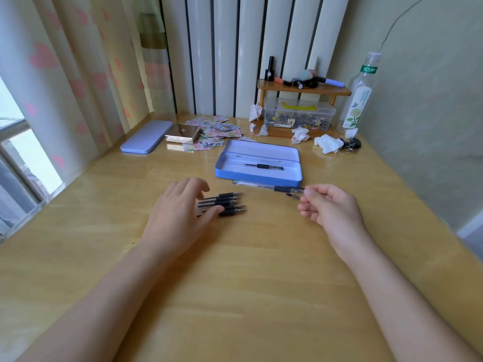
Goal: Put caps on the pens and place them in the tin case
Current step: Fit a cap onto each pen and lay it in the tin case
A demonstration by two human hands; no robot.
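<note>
On the wooden desk [235, 270], the left hand [180, 212] rests open on uncapped black-grip pens [224, 203]; the right hand [332, 207] pinches a light, slippery clear capped pen [266, 187] by its cap end, beside the open blue tin case [258, 176].

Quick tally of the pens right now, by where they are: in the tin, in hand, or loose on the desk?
In the tin: 1 capped pen
In the right hand: 1 capped pen
On the desk under the left hand: 5 uncapped pens
Total: 7
</note>
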